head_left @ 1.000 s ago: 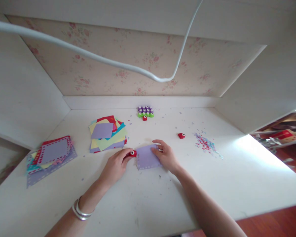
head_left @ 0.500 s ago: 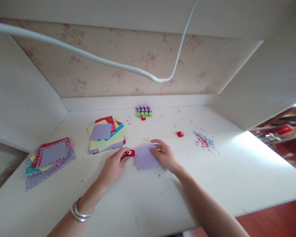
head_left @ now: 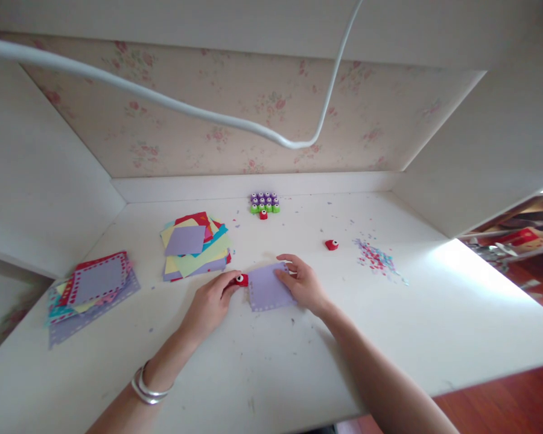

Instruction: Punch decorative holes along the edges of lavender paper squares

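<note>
Between the thumb and fingers of my left hand (head_left: 215, 299) is a small red craft punch (head_left: 242, 279) with a white and black button. The punch sits at the left edge of a purple sheet of paper (head_left: 269, 289). Small holes run along the left and bottom edges of that sheet. My right hand (head_left: 302, 283) grips the sheet at its right side, thumb on top and fingers at the far edge. A second red craft punch (head_left: 332, 245) lies on the table to the right, apart from both hands.
Several purple and green punches (head_left: 265, 202) stand in rows at the back. Coloured paper sheets (head_left: 196, 247) lie in a pile on the left, beside a stack of hole-edged sheets (head_left: 95, 286). Paper bits (head_left: 375, 259) are heaped at right. A white cable (head_left: 217, 120) hangs across above.
Almost nothing has moved. The red punch in my left hand has shifted very slightly up and to the right at the sheet's left edge.
</note>
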Action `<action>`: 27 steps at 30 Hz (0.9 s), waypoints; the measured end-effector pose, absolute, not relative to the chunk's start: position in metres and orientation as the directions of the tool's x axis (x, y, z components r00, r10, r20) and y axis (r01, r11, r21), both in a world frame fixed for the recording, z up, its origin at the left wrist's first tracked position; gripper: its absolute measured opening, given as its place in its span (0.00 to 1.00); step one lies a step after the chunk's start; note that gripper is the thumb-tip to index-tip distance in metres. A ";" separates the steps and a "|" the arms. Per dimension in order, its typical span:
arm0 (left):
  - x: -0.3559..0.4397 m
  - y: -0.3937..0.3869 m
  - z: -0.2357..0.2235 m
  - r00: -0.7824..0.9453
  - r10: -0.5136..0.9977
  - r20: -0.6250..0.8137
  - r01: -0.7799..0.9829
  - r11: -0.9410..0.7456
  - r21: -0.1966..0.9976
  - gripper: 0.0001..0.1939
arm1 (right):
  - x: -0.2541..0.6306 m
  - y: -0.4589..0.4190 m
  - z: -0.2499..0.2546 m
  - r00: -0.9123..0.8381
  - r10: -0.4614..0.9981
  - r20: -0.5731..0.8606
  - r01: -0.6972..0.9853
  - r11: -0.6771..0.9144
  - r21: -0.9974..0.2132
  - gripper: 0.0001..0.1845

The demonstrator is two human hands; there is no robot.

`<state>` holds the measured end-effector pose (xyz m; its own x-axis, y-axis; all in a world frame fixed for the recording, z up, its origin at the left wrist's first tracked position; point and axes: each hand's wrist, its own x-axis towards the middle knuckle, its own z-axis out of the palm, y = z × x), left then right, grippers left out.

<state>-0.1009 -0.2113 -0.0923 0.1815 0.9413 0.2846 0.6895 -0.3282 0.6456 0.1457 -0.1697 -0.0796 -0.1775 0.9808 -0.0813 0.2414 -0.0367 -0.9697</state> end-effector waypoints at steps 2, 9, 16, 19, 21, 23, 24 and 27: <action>-0.101 -0.211 -0.092 0.177 0.940 0.291 0.692 -0.329 0.642 0.12 | 0.146 -0.170 -0.080 -0.181 0.980 -0.079 0.248 -0.032 -0.968 0.20; -0.098 -0.211 -0.090 0.221 0.912 0.345 0.686 -0.397 0.609 0.12 | 0.140 -0.171 -0.086 -0.196 0.980 -0.037 0.324 0.029 -0.946 0.18; -0.096 -0.210 -0.089 0.248 0.894 0.374 0.681 -0.435 0.589 0.13 | 0.138 -0.177 -0.079 -0.281 0.908 0.311 0.577 0.419 -0.701 0.21; -0.097 -0.209 -0.089 0.238 0.899 0.368 0.667 -0.427 0.611 0.13 | 0.139 -0.180 -0.076 -0.426 0.817 0.388 0.618 0.576 -0.535 0.20; -0.097 -0.209 -0.089 0.232 0.904 0.359 0.662 -0.417 0.623 0.13 | 0.139 -0.181 -0.076 -0.508 0.788 0.348 0.631 0.615 -0.473 0.18; -0.096 -0.209 -0.087 0.234 0.908 0.347 0.660 -0.411 0.629 0.12 | 0.138 -0.182 -0.078 -0.553 0.776 0.303 0.645 0.629 -0.435 0.17; -0.096 -0.209 -0.086 0.238 0.910 0.340 0.660 -0.408 0.631 0.13 | 0.138 -0.182 -0.078 -0.562 0.777 0.285 0.651 0.627 -0.427 0.17; -0.095 -0.210 -0.084 0.241 0.914 0.326 0.655 -0.401 0.640 0.13 | 0.138 -0.182 -0.078 -0.567 0.785 0.249 0.660 0.614 -0.433 0.17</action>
